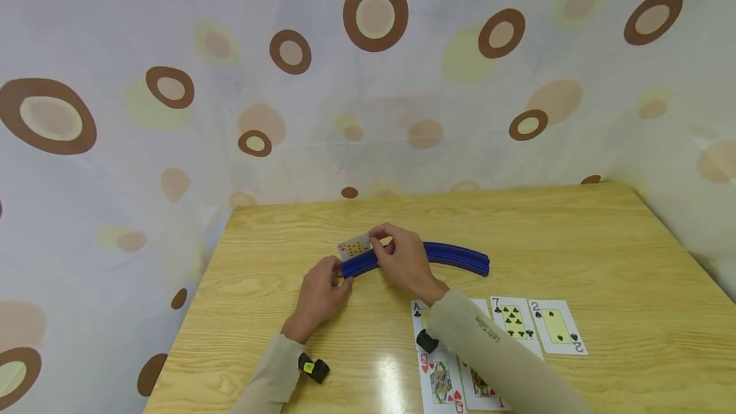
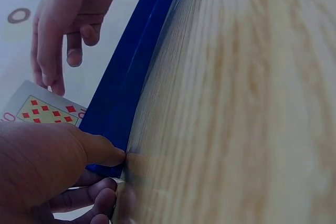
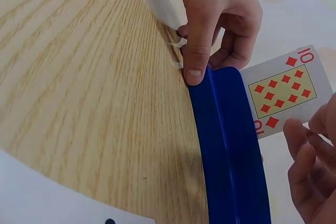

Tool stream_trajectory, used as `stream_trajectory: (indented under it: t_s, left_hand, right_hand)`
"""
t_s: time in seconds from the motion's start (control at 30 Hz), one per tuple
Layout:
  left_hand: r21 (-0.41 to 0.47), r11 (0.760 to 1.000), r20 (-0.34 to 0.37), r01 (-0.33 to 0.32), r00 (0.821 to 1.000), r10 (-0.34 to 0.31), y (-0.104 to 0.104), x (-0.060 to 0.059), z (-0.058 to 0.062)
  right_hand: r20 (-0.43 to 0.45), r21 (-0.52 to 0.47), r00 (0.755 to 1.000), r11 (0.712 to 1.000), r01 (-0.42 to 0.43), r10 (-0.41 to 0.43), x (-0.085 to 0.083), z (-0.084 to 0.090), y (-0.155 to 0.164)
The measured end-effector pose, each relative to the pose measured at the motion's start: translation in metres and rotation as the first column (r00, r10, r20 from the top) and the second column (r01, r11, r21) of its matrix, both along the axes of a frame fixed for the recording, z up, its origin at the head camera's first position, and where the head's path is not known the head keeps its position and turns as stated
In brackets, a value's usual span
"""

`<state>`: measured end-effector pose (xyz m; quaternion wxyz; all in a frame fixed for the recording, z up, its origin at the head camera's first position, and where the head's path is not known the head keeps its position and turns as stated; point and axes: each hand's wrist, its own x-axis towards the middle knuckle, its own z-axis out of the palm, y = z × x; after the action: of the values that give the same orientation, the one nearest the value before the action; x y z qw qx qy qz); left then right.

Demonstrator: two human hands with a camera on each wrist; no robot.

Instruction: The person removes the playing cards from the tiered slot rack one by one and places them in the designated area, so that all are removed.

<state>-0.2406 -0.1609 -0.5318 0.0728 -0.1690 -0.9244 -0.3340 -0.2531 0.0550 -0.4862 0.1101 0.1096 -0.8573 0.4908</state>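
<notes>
My right hand (image 1: 405, 260) is pinching the 10 of diamonds (image 1: 355, 248) by its edge, standing it in the curved blue card holder (image 1: 454, 255). My left hand (image 1: 319, 296) is curling round the holder's left end, thumb pressing the front, so neither is slack. The holder is sitting mid-table (image 1: 604, 248). Near my right forearm I'm seeing face-up cards: the 7 of clubs (image 1: 513, 319), 2 of spades (image 1: 558, 326), an ace (image 1: 419, 313) and a queen of hearts (image 1: 439, 381). My sleeve (image 1: 489, 350) is reading "Let's Slim".
</notes>
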Motion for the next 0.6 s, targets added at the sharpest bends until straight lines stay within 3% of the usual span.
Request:
stream_trajectory:
  t_s: [0.13,0.3,0.47,0.6]
  left_hand:
    - [-0.034,0.999,0.021,-0.023,0.999,0.024,0.002,0.003,0.006]
    - [-0.027,0.999,0.007,-0.018,1.000,0.018,0.001,0.003,0.004]
    - [-0.009,1.000,-0.025,-0.001,1.000,0.001,0.000,0.001,0.001]
    - [-0.021,1.000,0.011,-0.013,1.000,0.013,0.000,0.000,0.000]
  right_hand:
    - [0.003,0.016,1.000,0.999,-0.030,0.030,0.002,-0.001,0.000]
    - [0.000,0.018,0.999,0.999,-0.034,0.034,0.003,0.003,-0.001]
    - [-0.055,-0.031,0.998,0.999,-0.017,0.015,0.007,0.009,0.005]
    - [-0.102,-0.073,0.995,0.997,-0.012,0.004,0.013,0.011,0.015]
